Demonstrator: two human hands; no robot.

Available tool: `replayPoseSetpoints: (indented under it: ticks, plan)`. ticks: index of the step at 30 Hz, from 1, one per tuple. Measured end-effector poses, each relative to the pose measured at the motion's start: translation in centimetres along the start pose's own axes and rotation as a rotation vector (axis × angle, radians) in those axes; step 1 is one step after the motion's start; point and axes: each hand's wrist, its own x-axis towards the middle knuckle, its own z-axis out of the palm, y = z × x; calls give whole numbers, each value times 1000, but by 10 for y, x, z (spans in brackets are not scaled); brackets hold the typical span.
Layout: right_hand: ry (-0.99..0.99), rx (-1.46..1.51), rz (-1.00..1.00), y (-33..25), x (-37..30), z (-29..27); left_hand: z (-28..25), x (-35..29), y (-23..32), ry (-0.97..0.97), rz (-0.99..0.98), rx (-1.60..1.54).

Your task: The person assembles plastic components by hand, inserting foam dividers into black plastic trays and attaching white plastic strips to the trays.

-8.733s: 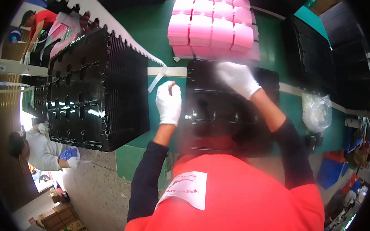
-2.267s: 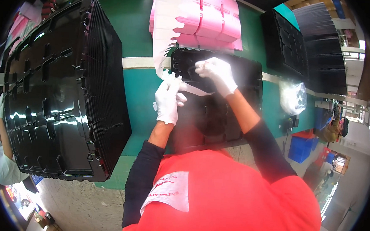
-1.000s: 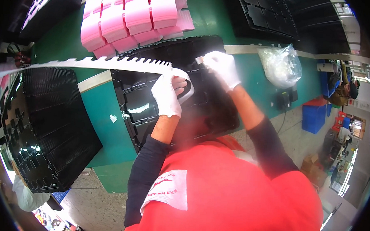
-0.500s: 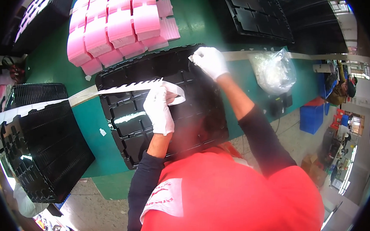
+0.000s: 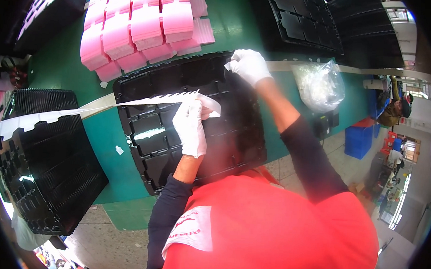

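A black plastic tray (image 5: 161, 144) with molded compartments lies on the green table in front of me. Over its middle, my left hand (image 5: 190, 128), in a white glove, is closed on a long white strip (image 5: 151, 100). Small pointed flaps stand up along the strip's upper edge, and its free end bends over beyond my fingers. My right hand (image 5: 248, 66), also white-gloved, pinches at the tray's far right corner. A pale bit shows at its fingertips; whether that is a separate piece or glove fabric I cannot make out.
Pink foam pads (image 5: 138, 28) stand in stacked rows beyond the tray. Nested black trays (image 5: 53, 170) are at the left, with the strip passing over them. More black trays (image 5: 304, 22) sit far right. A clear plastic bag (image 5: 320, 86) of white bits lies right; a blue bin (image 5: 359, 142) is beyond.
The view has shifted slightly. The strip's free end, curled into a loop before, now hangs more open to the right. Both hands keep nearly the same places over the tray.
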Motion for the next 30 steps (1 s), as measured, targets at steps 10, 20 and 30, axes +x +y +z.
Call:
replayPoseSetpoints:
  ticks: [10,20,30]
  plan:
    - [34,-376,-114,-22,-7,6,-21,-6,10,-15,-295,-485]
    - [155,180,-282,-14,-51,27,-47,-19,6,-66,-346,-554]
    - [-627,2118,145,-17,-126,27,-57,-26,-13,-188,-307,-546]
